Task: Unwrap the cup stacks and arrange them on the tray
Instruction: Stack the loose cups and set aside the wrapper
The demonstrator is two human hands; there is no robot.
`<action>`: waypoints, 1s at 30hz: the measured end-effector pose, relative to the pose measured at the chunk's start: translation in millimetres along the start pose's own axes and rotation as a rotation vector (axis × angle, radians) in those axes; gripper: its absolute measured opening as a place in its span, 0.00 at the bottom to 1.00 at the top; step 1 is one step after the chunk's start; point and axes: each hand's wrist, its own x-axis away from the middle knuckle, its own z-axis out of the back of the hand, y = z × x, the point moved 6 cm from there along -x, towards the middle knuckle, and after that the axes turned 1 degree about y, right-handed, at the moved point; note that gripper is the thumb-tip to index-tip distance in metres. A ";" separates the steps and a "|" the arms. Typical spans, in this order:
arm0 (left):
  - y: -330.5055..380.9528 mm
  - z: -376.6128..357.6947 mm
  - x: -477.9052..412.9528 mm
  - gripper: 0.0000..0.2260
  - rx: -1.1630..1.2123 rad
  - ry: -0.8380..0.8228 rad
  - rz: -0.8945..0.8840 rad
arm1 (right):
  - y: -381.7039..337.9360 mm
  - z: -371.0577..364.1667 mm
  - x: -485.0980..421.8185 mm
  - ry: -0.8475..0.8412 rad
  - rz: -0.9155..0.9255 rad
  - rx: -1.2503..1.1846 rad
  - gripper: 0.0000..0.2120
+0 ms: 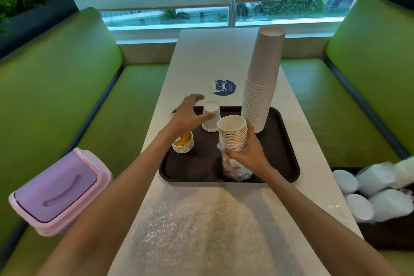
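Observation:
A dark tray [282, 154] lies on the white table. My right hand [251, 152] grips a stack of patterned paper cups [233, 134], mouths up, with clear plastic wrap [235, 170] hanging from the stack's lower end onto the tray. Above the tray's left side, my left hand [188, 114] hovers with fingers spread and holds nothing. A short stack of yellow-patterned cups [183, 144] stands upside down under that wrist. One white cup [211, 119] stands upside down at the tray's back. A tall stack of white cups [262, 87] rises at the back right.
Crumpled clear wrap [190, 231] covers the near table. A blue round sticker [225, 87] lies beyond the tray. A lilac lidded bin [58, 190] sits on the left green bench. A dark box of wrapped white cup stacks [376, 195] sits on the right bench.

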 end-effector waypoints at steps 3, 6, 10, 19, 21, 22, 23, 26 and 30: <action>22.2 -29.0 1.5 0.31 -0.038 -0.218 -0.002 | -1.2 -0.2 1.5 -0.008 0.010 -0.017 0.45; 36.6 -52.0 3.3 0.34 -0.088 -0.361 0.004 | 0.1 -1.5 3.1 -0.016 0.002 -0.028 0.46; 38.3 -65.4 -0.3 0.34 -0.153 -0.435 0.032 | 4.5 -3.3 2.0 -0.032 -0.029 -0.041 0.47; 44.7 -60.8 -2.3 0.32 -0.230 -0.386 0.000 | 5.7 -2.9 2.4 -0.028 -0.016 -0.029 0.45; 47.4 -58.2 -2.0 0.32 -0.250 -0.361 -0.009 | 5.5 -2.2 3.1 -0.033 -0.003 -0.033 0.45; 49.6 -55.9 -2.1 0.32 -0.264 -0.343 -0.019 | 5.7 -1.7 3.4 -0.033 0.005 -0.036 0.45; 52.0 -52.3 -2.8 0.31 -0.275 -0.315 -0.032 | 5.7 -0.7 3.7 -0.031 0.013 -0.036 0.44; 60.8 -31.6 -4.3 0.28 -0.203 -0.199 -0.061 | 4.1 3.2 3.7 -0.027 0.022 -0.034 0.41; 54.6 -4.0 -2.9 0.26 -0.100 -0.221 0.030 | 4.5 7.1 3.2 -0.008 0.023 -0.029 0.42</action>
